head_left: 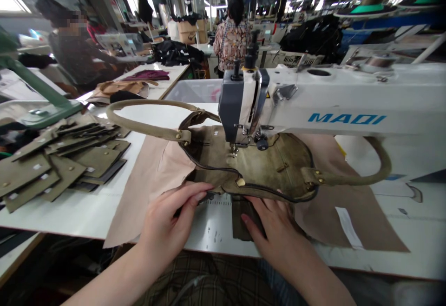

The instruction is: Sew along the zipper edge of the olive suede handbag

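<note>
Olive suede makes up the bag panel (251, 166) that lies under the head of the white sewing machine (313, 106), near the front edge of the table (87, 213), with the needle area just above its middle. A dark zipper (209, 166) runs along its near edge, curving from the left handle mount round to the right. Two rolled handles (146, 127) arch off to either side, each fixed with small brass rivets. Pale pink lining fabric (153, 176) spreads flat beneath the suede and hangs toward the front edge.

The left hand (170, 222) rests on the lining with its fingers together and laid flat, the tips pressing on the suede's near edge beside the zipper. The right hand (275, 231) lies palm down just under the panel's front rim, fingers together and extended; it is touching a narrow dark strip (244, 220) that reaches to the table's front edge.

By the look of it, the step in hand is lining up the zipper edge under the presser foot for stitching. The next move would call for both hands to keep the soft, nappy suede flat and steer the curve evenly, as the thick layers may drag.

A stack of cut olive pieces (62, 162) with white tags sits at the table's left edge. Other people work at tables further back.
</note>
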### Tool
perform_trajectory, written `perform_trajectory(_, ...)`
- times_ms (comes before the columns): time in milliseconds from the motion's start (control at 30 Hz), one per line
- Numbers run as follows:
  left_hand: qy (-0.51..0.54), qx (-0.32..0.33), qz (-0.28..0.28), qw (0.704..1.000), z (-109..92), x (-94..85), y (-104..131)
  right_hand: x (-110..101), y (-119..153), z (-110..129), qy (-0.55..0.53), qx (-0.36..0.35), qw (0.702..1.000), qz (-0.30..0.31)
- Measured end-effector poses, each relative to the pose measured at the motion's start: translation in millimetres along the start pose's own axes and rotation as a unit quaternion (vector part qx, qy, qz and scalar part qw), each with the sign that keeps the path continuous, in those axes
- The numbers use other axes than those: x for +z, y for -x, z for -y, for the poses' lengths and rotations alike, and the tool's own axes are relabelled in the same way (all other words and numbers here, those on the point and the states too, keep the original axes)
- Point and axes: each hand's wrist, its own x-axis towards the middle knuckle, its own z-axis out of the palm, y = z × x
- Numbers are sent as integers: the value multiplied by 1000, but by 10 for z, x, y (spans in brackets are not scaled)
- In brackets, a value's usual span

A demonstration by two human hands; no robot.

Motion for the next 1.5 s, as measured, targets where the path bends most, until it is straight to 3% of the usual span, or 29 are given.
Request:
perform_trajectory(100,-8,-2,-11,1000,-65,-34,-83,-31,-28,-16,-33,3,999,15)
perform_trajectory(267,-20,36,-36,999,-117,-63,-196,-39,-38,-30,-45,4,999,-10)
perform_trajectory(333,-3,75,0,997,-72,-75,-164,-28,-23,-32,-33,-4,999,-5)
perform_trajectory(433,38,177,129,975,53,-63,-20,11,7,-47,-22,-23,999,-25)
perform_trajectory(500,42,228,185,955,132,-20,100,39,20,-64,-29,-27,998,-46)
perform_trajectory(767,-57,322,174,929,184,172,315,34,34,-146,-44,-48,997,-43)
perform_trajectory(1067,-81,312,186,928,167,150,344,20,41,-154,-35,-40,998,-19)
perform_trajectory(1167,-77,296,226,925,90,96,263,20,64,-173,-31,-48,998,-2)
perform_trajectory(1300,-128,196,317,919,30,141,116,46,104,-213,-11,-58,998,-4)
perform_trajectory(1400,-113,165,338,920,99,247,0,73,126,-236,20,-74,997,-15)
perform_trajectory(1500,-40,185,328,926,251,330,-54,79,141,-236,48,-90,995,-18)
